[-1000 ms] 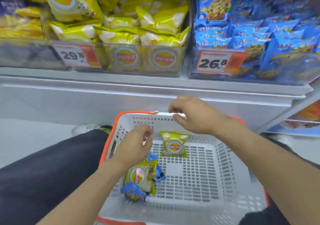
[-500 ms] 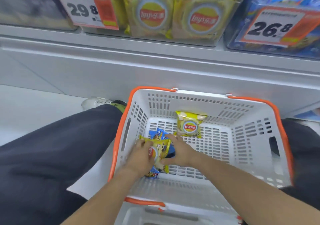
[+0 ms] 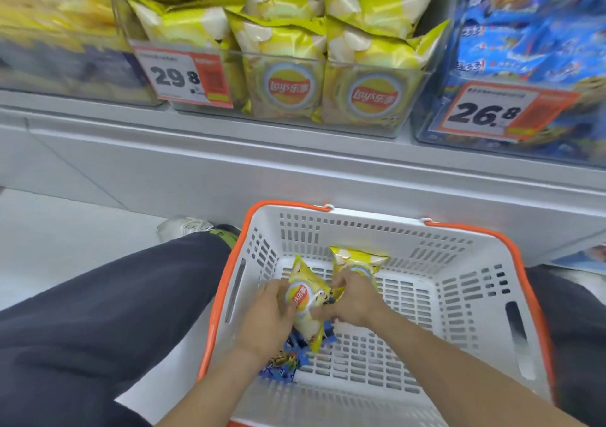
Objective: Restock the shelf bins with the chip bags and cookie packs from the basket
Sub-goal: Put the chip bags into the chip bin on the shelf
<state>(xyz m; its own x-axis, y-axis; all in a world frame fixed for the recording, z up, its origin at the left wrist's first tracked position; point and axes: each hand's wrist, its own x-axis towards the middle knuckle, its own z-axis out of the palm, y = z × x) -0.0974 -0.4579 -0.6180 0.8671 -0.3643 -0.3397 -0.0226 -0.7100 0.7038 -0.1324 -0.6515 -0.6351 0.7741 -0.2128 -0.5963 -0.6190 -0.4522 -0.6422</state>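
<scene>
Left hand: the left hand (image 3: 267, 316) is inside the basket, fingers curled round the left edge of a chip bag (image 3: 306, 298), which it grips.
Right hand: the right hand (image 3: 352, 298) grips the same bag from its right side, fingers pinching the bag's edge; part of the hand lies over a second bag.
Held bag: yellow, tilted, logo facing up, lifted a little above the basket floor between the two hands.
Second bag: a second chip bag (image 3: 359, 259) stands against the far wall of the basket, just behind the right hand, its lower half hidden by that hand.
Cookie packs: blue cookie packs (image 3: 283, 362) lie on the basket floor at the near left, beneath the held bag and the left wrist; how many cannot be told.
Basket: white basket (image 3: 459, 295) with orange rim, on the floor between the person's legs, close to the shelf base.
Obstructions: both forearms cross the near rim of the basket; the held bag covers much of the cookie packs.
Chip bin: clear chip bin (image 3: 285, 65) on the shelf above, packed with upright yellow bags, with a price tag (image 3: 183, 75) reading 29.8 on its front left.
Cookie bin: clear cookie bin (image 3: 531, 75) to the right of it, filled with blue packs, with a 26.8 tag (image 3: 492, 111).
Surroundings: dark trouser leg (image 3: 108, 311) to the left of the basket, a pale shoe (image 3: 183, 226) beyond it on the white floor.
</scene>
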